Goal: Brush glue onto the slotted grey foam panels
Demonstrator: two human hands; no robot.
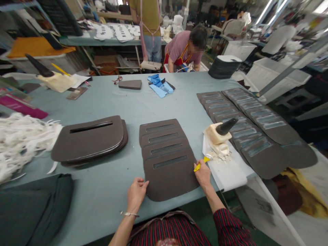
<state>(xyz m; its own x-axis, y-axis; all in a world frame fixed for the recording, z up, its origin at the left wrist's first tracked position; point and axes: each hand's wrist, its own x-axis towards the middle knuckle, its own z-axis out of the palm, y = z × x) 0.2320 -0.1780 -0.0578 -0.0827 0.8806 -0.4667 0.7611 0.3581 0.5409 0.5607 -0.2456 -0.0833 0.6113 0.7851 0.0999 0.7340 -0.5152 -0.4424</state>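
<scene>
A row of overlapping dark brown panels (170, 181), each with a long slot, lies in front of me. At its left edge is my left hand (137, 193), fingers curled together and the tips close against the front panel; whether they pinch anything is hidden. My right hand (203, 174) is closed around a small yellow brush (197, 167) beside the right edge of the same panels. Just beyond it, a whitish block with a black cone (227, 126) stands on white paper (228, 172), with pasty white residue around it.
Left of the row is a stack of slotted brown panels (94, 136). White strips (25, 140) and folded dark fabric (36, 205) lie farther left. More overlapping panels (266, 150) cover the right side. Blue cloth (160, 85) lies at the back; a co-worker (181, 48) bends beyond the table (102, 99).
</scene>
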